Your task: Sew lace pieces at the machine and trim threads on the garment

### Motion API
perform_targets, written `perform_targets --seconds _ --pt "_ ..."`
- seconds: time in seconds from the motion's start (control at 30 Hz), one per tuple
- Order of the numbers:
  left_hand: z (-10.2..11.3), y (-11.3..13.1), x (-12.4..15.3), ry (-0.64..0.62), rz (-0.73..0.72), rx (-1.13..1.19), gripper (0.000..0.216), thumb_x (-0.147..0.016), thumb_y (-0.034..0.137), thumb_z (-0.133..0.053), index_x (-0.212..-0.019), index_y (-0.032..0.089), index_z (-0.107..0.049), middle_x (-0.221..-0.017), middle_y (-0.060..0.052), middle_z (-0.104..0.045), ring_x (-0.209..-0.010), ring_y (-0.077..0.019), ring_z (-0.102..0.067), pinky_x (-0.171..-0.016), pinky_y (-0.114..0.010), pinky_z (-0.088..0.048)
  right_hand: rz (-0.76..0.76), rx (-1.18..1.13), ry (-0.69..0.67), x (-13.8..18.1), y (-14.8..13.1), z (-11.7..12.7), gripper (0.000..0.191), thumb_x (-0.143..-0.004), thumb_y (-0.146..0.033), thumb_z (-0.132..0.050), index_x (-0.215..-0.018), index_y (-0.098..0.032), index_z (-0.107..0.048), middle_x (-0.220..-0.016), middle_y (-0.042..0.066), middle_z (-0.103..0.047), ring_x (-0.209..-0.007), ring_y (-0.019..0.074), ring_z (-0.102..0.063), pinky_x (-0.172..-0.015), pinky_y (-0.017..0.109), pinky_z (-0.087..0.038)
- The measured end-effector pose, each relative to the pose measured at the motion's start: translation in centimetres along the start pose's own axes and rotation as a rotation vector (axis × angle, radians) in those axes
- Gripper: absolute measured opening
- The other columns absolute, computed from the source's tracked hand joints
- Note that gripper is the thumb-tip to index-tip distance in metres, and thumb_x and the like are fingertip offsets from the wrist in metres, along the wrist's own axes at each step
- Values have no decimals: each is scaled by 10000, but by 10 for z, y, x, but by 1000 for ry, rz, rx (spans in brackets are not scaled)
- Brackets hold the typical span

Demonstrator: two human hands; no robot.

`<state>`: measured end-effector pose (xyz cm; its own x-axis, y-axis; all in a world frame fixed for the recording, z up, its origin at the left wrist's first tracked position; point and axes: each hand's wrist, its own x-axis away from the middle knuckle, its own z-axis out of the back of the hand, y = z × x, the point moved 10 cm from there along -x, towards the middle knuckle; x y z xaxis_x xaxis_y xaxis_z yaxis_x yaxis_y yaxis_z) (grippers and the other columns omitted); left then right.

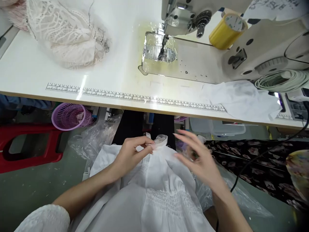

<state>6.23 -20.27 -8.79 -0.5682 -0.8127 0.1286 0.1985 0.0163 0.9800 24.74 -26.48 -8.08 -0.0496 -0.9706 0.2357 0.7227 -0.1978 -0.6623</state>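
A white garment (pixel 156 180) with gathered, smocked bands lies across my lap below the table edge. My left hand (pixel 136 149) pinches its upper edge between thumb and fingers, close to a small piece of lace trim (pixel 161 140). To the right, my right hand (pixel 199 154) hovers just above the cloth, thumb and fingers apart, slightly smeared by motion. Nothing shows between its fingers. Part of the garment's edge is hidden under my left fingers.
On the white table (pixel 116 74) stand a sewing machine (pixel 178 22), a yellow tape roll (pixel 228 30), white cloth (pixel 243 98), a cord coil (pixel 285 80) and lace pieces (pixel 70 38). A printed ruler (pixel 135 97) runs along its edge. Below are a purple basket (pixel 70 117) and a red stool (pixel 31 129).
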Motion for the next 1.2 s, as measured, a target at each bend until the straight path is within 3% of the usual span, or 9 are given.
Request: perform_targets --seconds 0.07,0.13,0.17,0.23,0.4,0.6,0.73,0.87,1.2 --pt "-7 -7 -1 -52 126 137 146 -922 281 -611 -859 216 -725 -784 12 -707 -720 -114 -660 -649 -188 -503 65 -268 -71 -8 -28 -20 515 -855 -409 -673 -1345 -330 -537 -1376 80 -527 -681 130 -551 -536 255 -414" --pt "-9 -9 -2 -64 195 233 171 -913 304 -618 -832 209 -735 -747 11 -701 -691 -111 -653 -649 -188 -499 29 -453 -97 -19 -40 -32 274 -867 -397 -658 -1099 -251 -664 -1027 49 -658 -682 134 -534 -540 240 -381" --pt "-8 -10 -3 -62 217 259 183 -906 309 -625 -809 202 -737 -718 10 -697 -677 -110 -647 -652 -189 -496 4 -525 -103 -23 -41 -36 185 -881 -390 -640 -946 -220 -672 -854 20 -637 -666 129 -513 -548 237 -368" --pt "-6 -12 -4 -45 254 278 218 -902 321 -627 -765 189 -733 -659 5 -685 -658 -112 -631 -663 -195 -487 -34 -637 -114 -29 -39 -41 237 -899 -382 -612 -759 -192 -608 -683 -20 -534 -631 113 -460 -570 236 -355" --pt "-4 -22 -4 -20 319 323 299 -904 371 -616 -701 170 -702 -598 1 -658 -622 -114 -597 -681 -219 -466 -85 -758 -133 -30 -31 -45 259 -900 -388 -611 -747 -181 -577 -669 -40 -467 -584 88 -369 -550 236 -306" --pt "-8 -26 -5 -18 339 349 316 -896 400 -628 -689 170 -690 -585 4 -648 -613 -111 -589 -678 -218 -456 -37 -694 -57 -30 -34 -42 227 -912 -351 -603 -755 -187 -606 -664 -35 -492 -598 96 -393 -559 239 -322" --pt "-10 -29 -5 -8 356 366 317 -897 419 -629 -707 173 -697 -596 5 -650 -615 -112 -595 -681 -221 -455 41 -644 142 -25 -34 -25 72 -883 -276 -655 -934 -226 -658 -865 -13 -566 -544 66 -366 -517 239 -335" --pt "-11 -30 -4 -7 358 380 301 -892 422 -636 -735 176 -710 -610 4 -651 -618 -114 -598 -699 -229 -463 228 -518 337 -14 -49 -5 108 -852 -146 -677 -895 -242 -701 -891 -14 -549 -501 40 -352 -497 240 -355" --pt "-18 -27 -3 -42 374 410 254 -829 414 -707 -746 175 -730 -647 -5 -663 -648 -122 -607 -684 -229 -482 286 -439 294 -13 -55 -12 130 -870 -141 -653 -888 -236 -740 -823 13 -574 -604 90 -479 -453 229 -334"
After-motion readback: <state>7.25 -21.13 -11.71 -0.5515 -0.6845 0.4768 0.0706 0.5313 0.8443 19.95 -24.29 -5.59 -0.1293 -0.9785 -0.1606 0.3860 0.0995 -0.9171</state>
